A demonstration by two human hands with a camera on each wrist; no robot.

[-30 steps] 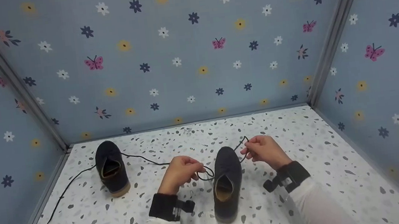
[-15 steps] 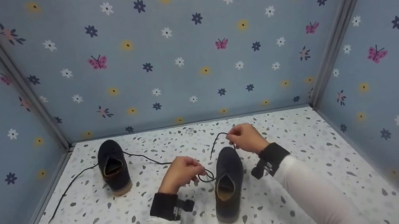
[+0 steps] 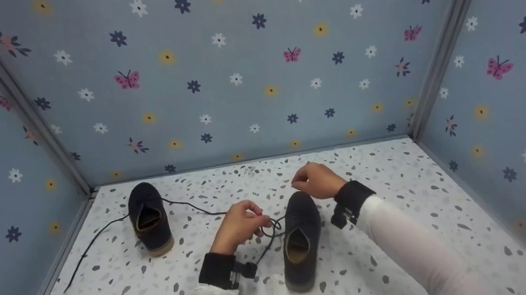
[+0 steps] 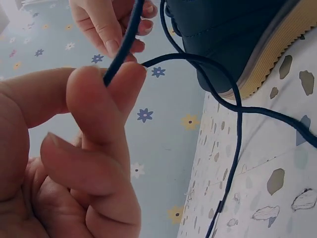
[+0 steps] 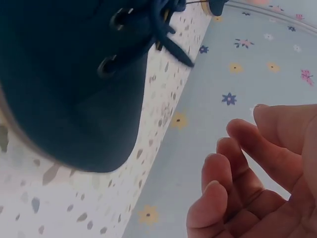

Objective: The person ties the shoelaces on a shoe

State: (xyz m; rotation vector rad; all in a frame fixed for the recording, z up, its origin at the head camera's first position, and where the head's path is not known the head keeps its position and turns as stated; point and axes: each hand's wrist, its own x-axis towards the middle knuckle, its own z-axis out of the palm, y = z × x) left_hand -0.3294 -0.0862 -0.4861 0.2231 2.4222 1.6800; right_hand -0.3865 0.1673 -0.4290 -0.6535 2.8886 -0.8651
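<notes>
A dark navy lace-up shoe [image 3: 300, 215] stands on the speckled surface between the hands, toe toward the back panel. On its left side, my left hand [image 3: 242, 223] pinches its shoelace [image 4: 125, 42] between thumb and forefinger, forming a loop. Another stretch of lace [image 4: 239, 139] crosses over the looped one and trails down onto the surface. Just beyond the toe is my right hand [image 3: 320, 180], fingers loosely bent and holding nothing. Metal eyelets [image 5: 107, 66] threaded with lace show up close in the right wrist view.
A matching shoe [image 3: 148, 220] stands at the left, its laces [image 3: 93, 241] spread out to both sides. Flower-and-butterfly panels [image 3: 247, 95] close off the back and both sides of the white speckled surface [image 3: 381, 272].
My right hand has carried one lace end from the shoe's right side over the toe to the left and let it go. The left hand has kept its pinch in place.
</notes>
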